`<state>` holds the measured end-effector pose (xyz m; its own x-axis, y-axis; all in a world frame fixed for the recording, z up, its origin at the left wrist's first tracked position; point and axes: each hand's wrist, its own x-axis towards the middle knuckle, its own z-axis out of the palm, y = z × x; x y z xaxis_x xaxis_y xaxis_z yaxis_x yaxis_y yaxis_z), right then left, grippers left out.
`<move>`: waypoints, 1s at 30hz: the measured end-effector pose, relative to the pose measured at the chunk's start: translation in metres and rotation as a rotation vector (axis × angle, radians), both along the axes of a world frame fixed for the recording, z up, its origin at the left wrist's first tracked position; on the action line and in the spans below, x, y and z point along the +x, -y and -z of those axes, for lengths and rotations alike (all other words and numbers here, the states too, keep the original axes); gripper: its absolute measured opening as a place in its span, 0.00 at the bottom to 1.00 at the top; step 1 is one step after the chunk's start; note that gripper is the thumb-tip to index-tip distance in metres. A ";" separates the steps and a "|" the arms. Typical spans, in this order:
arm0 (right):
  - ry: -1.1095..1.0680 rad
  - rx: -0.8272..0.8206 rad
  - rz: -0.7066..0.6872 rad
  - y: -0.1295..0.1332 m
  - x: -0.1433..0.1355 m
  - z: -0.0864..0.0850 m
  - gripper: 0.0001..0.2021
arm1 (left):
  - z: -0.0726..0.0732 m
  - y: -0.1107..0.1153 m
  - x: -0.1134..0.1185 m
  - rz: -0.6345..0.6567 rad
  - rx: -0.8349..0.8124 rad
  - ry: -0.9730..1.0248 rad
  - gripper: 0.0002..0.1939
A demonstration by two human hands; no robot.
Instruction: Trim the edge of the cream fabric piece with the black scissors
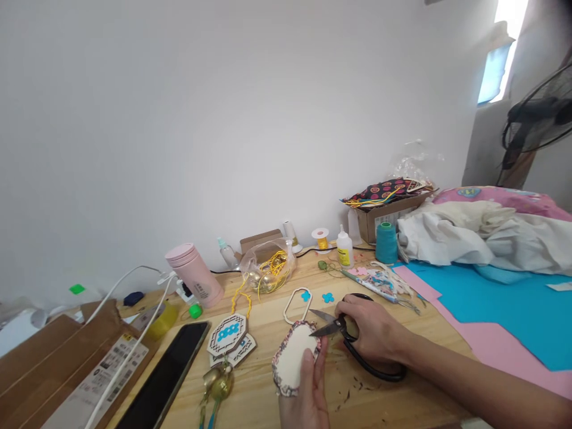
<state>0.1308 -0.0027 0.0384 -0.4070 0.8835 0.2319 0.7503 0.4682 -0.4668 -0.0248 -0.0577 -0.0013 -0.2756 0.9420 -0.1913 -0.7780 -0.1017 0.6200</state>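
The grip of the left hand (308, 387) was clamped on an oval panel (292, 360), at the lower middle of the frame; the thumb pressed on its smooth cream face, while fingers showed at its right edge; around this face ran a gathered rim of patterned cloth, uneven and wrinkled. The right hand (369, 328) was closed around the black, looped handles of metal scissors (328, 328), just to the right; the two pointed blades stood apart, with the lower one over the panel's upper right rim.

Behind the panel, a thin, pale frame (286, 314) with rounded ends lay on the light, grained wooden table (263, 411); one flat blue flower shape (306, 295) was at its top right, and another blue piece (328, 297) lay just beside it. To the left were an octagonal ornament (217, 342) with cut lattice and a dark phone (165, 375); farther back stood a pink cylindrical tumbler (194, 274), a clear plastic bag (290, 259) with yellow cords, a white glue bottle (344, 249) and a teal thread cone (386, 243); at the right of the frame, flat blue sheets (504, 316) partly covered pink ones (504, 357).
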 end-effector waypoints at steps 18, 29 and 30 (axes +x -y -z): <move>0.008 0.011 0.027 0.000 -0.001 0.002 0.12 | -0.002 0.000 0.002 0.016 0.004 -0.017 0.25; -0.029 -0.019 0.048 -0.002 -0.003 0.002 0.11 | -0.004 -0.002 0.001 0.046 -0.021 0.010 0.28; -0.040 -0.021 0.053 -0.003 -0.002 0.002 0.12 | -0.005 -0.003 0.001 0.052 -0.029 0.012 0.26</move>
